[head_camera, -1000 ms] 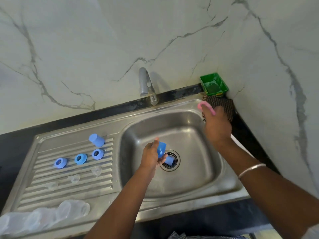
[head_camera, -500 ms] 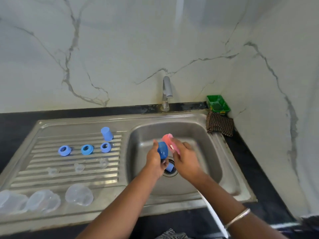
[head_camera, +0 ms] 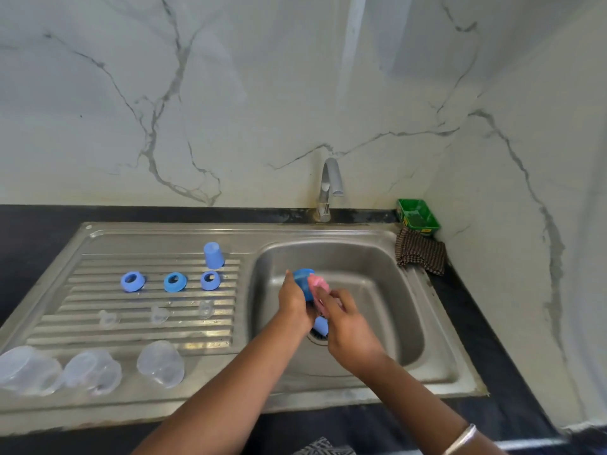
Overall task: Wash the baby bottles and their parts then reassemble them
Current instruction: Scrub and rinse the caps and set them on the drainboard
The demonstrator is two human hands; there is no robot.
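Over the sink basin [head_camera: 387, 290], my left hand [head_camera: 294, 305] grips a blue bottle cap [head_camera: 303, 284]. My right hand [head_camera: 345, 320] holds a pink scrubber [head_camera: 318, 285] pressed against that cap. Another blue cap [head_camera: 321, 325] lies by the drain, partly hidden behind my hands. On the drainboard [head_camera: 147, 333] stand one blue cap [head_camera: 213, 255] and three blue collar rings [head_camera: 132, 281], [head_camera: 175, 282], [head_camera: 210, 280]. Below them lie three clear teats [head_camera: 107, 319], [head_camera: 159, 315], [head_camera: 206, 309]. Three clear bottles [head_camera: 29, 369], [head_camera: 93, 371], [head_camera: 161, 362] lie at the front left.
A steel tap [head_camera: 328, 188] rises behind the basin, with no water seen running. A green soap tray [head_camera: 417, 216] sits in the back right corner with a checked cloth [head_camera: 420, 251] in front of it. Black countertop [head_camera: 33, 231] surrounds the sink; marble walls close the back and right.
My right hand came back from the right corner with the pink scrubber and now presses it against the blue cap in my left hand. The view has tilted up and shifted left.
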